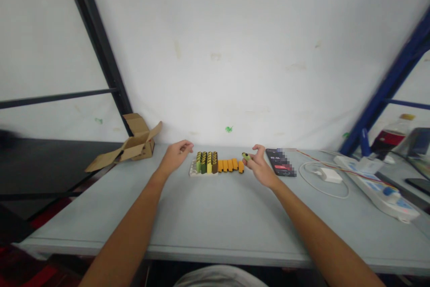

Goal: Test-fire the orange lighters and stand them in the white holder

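Observation:
A white tray (192,170) lies at the middle of the grey table (208,215), holding rows of small green, yellow and brown blocks (207,162). To its right runs a line of orange blocks (230,164). My right hand (259,166) sits just right of that line, pinching a small yellow-green block (246,156) between thumb and fingers. Left of the tray hovers my left hand (176,155), its fingers loosely curled and nothing visible in them.
A phone (281,162) with a lit screen lies right of my right hand. Beyond it are a white charger with cable (330,175) and a power strip (376,186). An open cardboard box (134,143) stands at the back left. A bottle (393,134) is at far right.

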A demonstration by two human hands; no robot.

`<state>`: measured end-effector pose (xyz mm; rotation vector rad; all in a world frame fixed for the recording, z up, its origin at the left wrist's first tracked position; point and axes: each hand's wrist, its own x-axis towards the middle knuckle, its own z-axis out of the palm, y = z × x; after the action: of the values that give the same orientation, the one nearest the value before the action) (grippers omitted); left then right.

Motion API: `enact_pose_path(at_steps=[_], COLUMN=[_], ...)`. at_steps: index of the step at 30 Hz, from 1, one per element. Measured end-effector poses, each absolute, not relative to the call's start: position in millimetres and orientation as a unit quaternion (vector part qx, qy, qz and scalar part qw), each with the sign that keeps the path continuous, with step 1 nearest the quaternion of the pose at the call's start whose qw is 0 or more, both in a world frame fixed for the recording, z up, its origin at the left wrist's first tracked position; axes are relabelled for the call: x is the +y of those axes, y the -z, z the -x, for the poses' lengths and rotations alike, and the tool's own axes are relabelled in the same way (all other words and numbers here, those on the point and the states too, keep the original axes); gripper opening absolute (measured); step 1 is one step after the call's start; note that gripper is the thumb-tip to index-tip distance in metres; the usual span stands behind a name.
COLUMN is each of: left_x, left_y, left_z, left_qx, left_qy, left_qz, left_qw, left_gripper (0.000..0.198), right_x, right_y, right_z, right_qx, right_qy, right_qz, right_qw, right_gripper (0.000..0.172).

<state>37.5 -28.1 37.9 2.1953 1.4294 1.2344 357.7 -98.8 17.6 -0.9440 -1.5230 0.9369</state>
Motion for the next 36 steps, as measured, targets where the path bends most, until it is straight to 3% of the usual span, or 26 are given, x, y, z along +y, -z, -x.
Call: enact_pose_path(at_steps=[3, 11, 17, 22, 28, 36], left_x=[-45, -86, -69, -47, -45, -46], left_y=[-49, -50, -63, -66, -58, -52], left_z=[-63, -120, -80, -29, -21, -34], left_qx=[0.445, 0.279, 0.369, 0.41, 0.444, 0.45], left_qy=[-0.435, -0.316, -0.378, -0.351, -0.224, -0.201], left_qz=[-0.772, -0.879, -0.818, -0.816, -0.824, -0.819], left_qw=[0.131, 0.222, 0.229, 0.206, 0.273, 0.292], left_gripper=[0.035, 0.03, 0.039, 0.031, 0.034, 0.034], right_x=[-104, -122, -111, -85, -61, -52], right_y=[-12, -5, -15, -10, 11, 27], right_z=[-344, -310, -331, -369, -390, -392], right_qx=[-0.703, -0.798, -0.746, -0.728, -0.699, -0.703], right_qy=[-0.356, -0.308, -0.31, -0.235, -0.207, -0.209], right_qz=[0.361, 0.265, 0.351, 0.445, 0.506, 0.524], right_qw=[0.499, 0.445, 0.473, 0.466, 0.46, 0.434], right_gripper=[0.036, 0.031, 0.043, 0.024, 0.018, 0.016])
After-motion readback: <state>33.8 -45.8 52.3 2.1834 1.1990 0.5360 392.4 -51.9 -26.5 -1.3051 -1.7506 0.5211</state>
